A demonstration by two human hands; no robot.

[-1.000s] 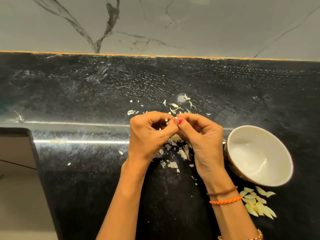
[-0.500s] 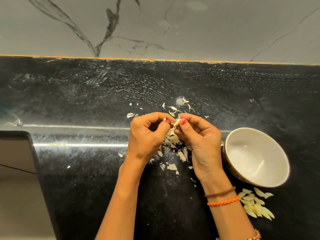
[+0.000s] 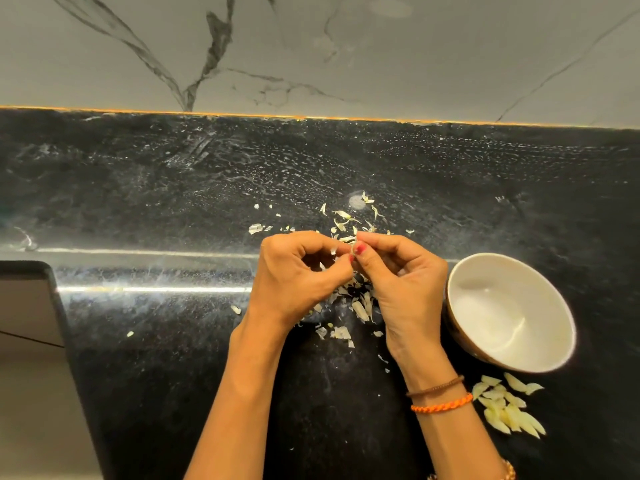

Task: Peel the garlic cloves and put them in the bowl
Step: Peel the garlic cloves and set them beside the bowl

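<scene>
Above a dark stone surface (image 3: 173,341), we see the left hand (image 3: 298,278) and right hand (image 3: 398,282) meet fingertip to fingertip, both pinching a small garlic clove (image 3: 352,250) between them. Skin scraps (image 3: 349,306) lie scattered below. The white bowl (image 3: 561,327) sits just right of the right hand, with peeled cloves (image 3: 509,407) heaped on the surface near it.

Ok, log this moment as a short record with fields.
left hand: fingers pinch a garlic clove
right hand: fingers pinch the same clove
bowl: white inside, no cloves in it, right of the hands
peel scraps: scattered on the black counter under the hands
clove pile: on the counter, near side of the bowl
</scene>
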